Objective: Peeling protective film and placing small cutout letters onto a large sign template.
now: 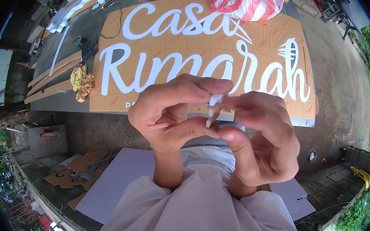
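Above the sign board [107, 100]: both hands raised.
Left hand [172, 114]: pinches small white piece [213, 105].
Right hand [264, 135]: pinches the same piece, fingertips meeting.

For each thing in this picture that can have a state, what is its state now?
Left hand: raised, fingers pinching the small white piece.
Right hand: raised, fingertips on the same piece.
Small white piece: held between both hands, off the ground.
Sign board: lying flat, white letters on its brown face.
Striped bag: crumpled, resting at the board's far edge.
Yellow cloth: bunched up beside the board.
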Demonstrator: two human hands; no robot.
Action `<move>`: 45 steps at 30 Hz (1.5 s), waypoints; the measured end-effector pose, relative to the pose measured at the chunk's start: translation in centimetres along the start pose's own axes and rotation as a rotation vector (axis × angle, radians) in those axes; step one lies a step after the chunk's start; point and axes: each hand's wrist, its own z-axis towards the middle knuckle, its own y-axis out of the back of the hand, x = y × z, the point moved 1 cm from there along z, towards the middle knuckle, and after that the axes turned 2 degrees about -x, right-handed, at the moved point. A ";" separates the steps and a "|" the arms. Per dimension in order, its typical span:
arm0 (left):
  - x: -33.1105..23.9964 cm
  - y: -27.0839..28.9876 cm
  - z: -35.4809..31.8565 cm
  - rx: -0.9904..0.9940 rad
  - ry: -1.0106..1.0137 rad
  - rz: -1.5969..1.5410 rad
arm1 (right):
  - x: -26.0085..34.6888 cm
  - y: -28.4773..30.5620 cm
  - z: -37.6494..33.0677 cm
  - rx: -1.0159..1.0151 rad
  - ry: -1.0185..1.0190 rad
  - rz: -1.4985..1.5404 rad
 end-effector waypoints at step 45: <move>-1.6 2.8 0.2 0.142 0.243 0.480 | 1.2 1.1 -0.8 -0.115 -0.477 0.551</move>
